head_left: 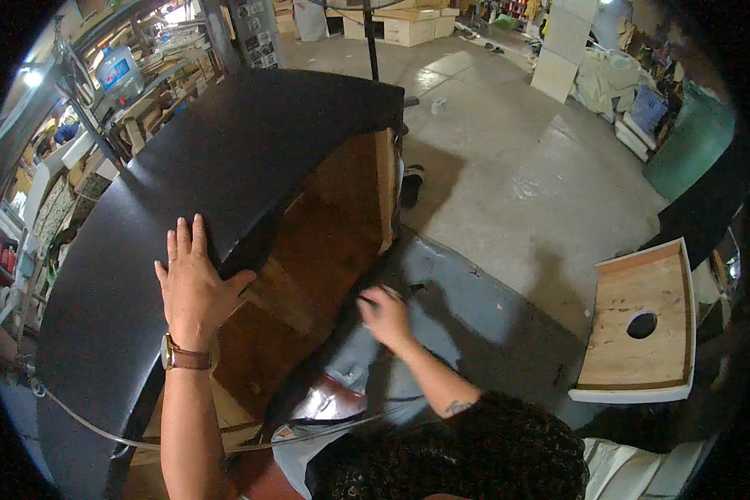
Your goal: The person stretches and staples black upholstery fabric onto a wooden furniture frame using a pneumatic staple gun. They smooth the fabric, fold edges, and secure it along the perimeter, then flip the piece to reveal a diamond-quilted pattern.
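Note:
A large curved piece of furniture covered in smooth black material stands before me, its brown wooden inside showing through an opening. On the edge of the black cover lies my left hand, flat with the fingers spread and the thumb over the opening. My right hand is closed beside the loose black edge along the right of the opening. Something small and dark shows at its fingertips, too hidden to name. Beneath that hand spreads a grey sheet.
A pale wooden panel with an oval hole stands at the right. A thin hose crosses low in front of me. Crowded shelves with a large water bottle fill the left. A dark shoe is beyond the furniture on the concrete floor.

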### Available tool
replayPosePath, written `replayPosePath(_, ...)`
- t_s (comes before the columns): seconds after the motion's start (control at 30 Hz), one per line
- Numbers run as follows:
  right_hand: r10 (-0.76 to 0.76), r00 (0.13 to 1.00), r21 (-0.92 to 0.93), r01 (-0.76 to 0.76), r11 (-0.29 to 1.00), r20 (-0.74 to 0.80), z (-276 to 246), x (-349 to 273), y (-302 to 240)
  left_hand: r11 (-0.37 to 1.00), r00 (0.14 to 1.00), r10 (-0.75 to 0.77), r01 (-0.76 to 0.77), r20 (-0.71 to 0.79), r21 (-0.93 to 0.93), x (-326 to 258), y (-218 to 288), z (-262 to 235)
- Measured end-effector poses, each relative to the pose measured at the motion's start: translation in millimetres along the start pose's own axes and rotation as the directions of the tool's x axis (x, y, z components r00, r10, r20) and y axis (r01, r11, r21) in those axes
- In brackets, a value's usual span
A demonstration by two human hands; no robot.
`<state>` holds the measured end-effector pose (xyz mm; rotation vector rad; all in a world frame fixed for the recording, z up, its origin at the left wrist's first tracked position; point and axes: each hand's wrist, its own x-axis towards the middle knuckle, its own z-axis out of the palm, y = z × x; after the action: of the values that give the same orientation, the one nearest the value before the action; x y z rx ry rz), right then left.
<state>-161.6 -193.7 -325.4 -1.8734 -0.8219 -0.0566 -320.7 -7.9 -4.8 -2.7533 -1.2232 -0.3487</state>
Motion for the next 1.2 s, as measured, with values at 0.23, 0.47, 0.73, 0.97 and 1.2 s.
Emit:
replayPosePath(0.23, 0.968, 0.239, -0.535, -0.829, 0.163, -0.076, -134.0, -228.3, 202.4, 1.0, 1.0, 0.001, -0.001, -0.009, -0.003, -3.3, -1.1, 0.2)
replayPosePath(0.47, 0.941, 0.266, -0.179, -0.935, 0.304, 0.209, -142.0, -287.2, 219.5, 0.999, 1.0, -0.015, 0.016, -0.016, 0.029, -4.5, -2.5, 1.2)
replayPosePath(0.73, 0.801, 0.544, -0.471, -0.655, 0.591, 0.25, -119.4, -335.6, 278.6, 0.999, 1.0, -0.003, 0.004, -0.03, 0.033, -5.1, -5.5, 6.3)
replayPosePath(0.97, 0.815, 0.539, 0.75, -0.445, 0.489, -0.212, -134.8, -127.4, 122.0, 0.999, 1.0, -0.008, 0.009, -0.007, 0.049, -5.5, -3.8, 5.3)
replayPosePath(1.2, 0.212, 0.866, 0.891, -0.449, -0.067, 0.452, -119.0, 8.6, -117.5, 0.998, 1.0, 0.011, -0.011, -0.007, 0.06, -5.7, -4.9, 6.6)
